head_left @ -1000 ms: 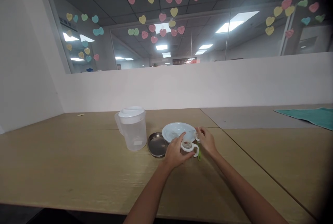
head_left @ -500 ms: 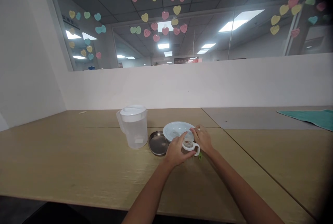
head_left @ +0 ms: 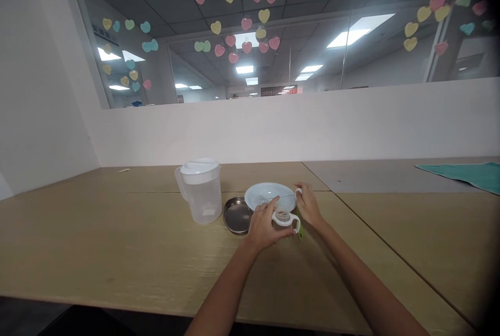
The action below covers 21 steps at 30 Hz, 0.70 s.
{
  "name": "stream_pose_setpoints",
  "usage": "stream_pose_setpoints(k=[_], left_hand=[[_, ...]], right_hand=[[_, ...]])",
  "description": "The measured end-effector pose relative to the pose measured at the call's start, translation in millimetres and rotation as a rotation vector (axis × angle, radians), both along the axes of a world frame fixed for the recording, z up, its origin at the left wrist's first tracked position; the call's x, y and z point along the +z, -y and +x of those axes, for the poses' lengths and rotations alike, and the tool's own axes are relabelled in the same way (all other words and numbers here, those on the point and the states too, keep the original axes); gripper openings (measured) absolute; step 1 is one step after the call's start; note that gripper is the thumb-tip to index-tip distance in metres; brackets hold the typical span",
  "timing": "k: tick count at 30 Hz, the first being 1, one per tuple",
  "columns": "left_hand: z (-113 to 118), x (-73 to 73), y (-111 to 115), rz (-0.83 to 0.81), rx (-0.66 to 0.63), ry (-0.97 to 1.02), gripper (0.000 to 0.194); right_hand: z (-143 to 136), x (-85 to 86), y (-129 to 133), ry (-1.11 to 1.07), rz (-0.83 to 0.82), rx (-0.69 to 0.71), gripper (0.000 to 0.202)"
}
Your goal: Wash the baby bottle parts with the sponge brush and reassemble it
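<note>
My left hand [head_left: 262,225] is wrapped round a small clear jar [head_left: 283,216] with a white collar and ring handle; its round mouth faces up, uncovered. My right hand [head_left: 308,204], to the right of the jar, pinches a small white piece [head_left: 298,191] with a thin line or rod reaching left over the bowl. Behind both hands lies a pale blue bowl [head_left: 258,190]. A dark metal dish [head_left: 237,215] touches or nearly touches the bowl's left side. Something green [head_left: 300,233] shows beside the jar's handle, partly hidden.
A clear plastic pitcher [head_left: 203,195] with a white lid stands left of the metal dish. A teal cloth [head_left: 464,173] lies at the far right of the table [head_left: 117,242]. Behind the table rises a white wall [head_left: 273,127] below a window.
My right hand has moved right, away from the jar, and the white piece now shows in its fingers. My left hand and the jar have hardly moved.
</note>
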<state>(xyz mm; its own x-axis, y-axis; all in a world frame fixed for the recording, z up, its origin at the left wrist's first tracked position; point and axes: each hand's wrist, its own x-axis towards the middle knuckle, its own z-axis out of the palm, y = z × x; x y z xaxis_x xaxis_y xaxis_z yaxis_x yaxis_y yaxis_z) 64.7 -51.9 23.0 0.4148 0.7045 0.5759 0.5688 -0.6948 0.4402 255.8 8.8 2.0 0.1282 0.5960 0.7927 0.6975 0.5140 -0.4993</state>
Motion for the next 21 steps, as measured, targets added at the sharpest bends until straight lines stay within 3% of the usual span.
stream_pose_setpoints(k=[2, 5, 7, 9, 12, 15, 18, 21], left_hand=[[-2.1, 1.9, -0.6, 0.003, -0.017, 0.001, 0.094], [-7.9, 4.2, -4.6, 0.083, 0.002, 0.048, 0.071], [-14.1, 5.7, -9.3, 0.192, 0.146, 0.124, 0.054], [-22.7, 7.8, -15.3, 0.301, 0.398, 0.222, 0.049], [-41.4, 11.6, -25.7, 0.384, 0.795, 0.337, 0.057], [-65.0, 12.5, -37.0, 0.381, 1.039, 0.420, 0.076], [-87.1, 7.7, -47.8, 0.317, 1.180, 0.491, 0.099], [-102.3, 0.6, -55.8, 0.226, 1.238, 0.514, 0.112]], right_hand=[[-1.4, 2.0, 0.7, -0.056, -0.007, 0.042, 0.031], [-1.8, 2.5, 0.8, -0.100, -0.087, 0.116, 0.030], [-1.5, 3.0, 0.9, -0.170, -0.135, 0.157, 0.029], [-1.6, 4.9, 1.1, -0.307, -0.147, 0.219, 0.030], [-3.3, 9.6, 1.9, -0.521, -0.155, 0.346, 0.033], [-6.0, 12.4, 3.7, -0.630, -0.258, 0.413, 0.033], [-8.6, 10.8, 6.0, -0.633, -0.360, 0.429, 0.031], [-10.5, 7.2, 8.7, -0.517, -0.345, 0.372, 0.028]])
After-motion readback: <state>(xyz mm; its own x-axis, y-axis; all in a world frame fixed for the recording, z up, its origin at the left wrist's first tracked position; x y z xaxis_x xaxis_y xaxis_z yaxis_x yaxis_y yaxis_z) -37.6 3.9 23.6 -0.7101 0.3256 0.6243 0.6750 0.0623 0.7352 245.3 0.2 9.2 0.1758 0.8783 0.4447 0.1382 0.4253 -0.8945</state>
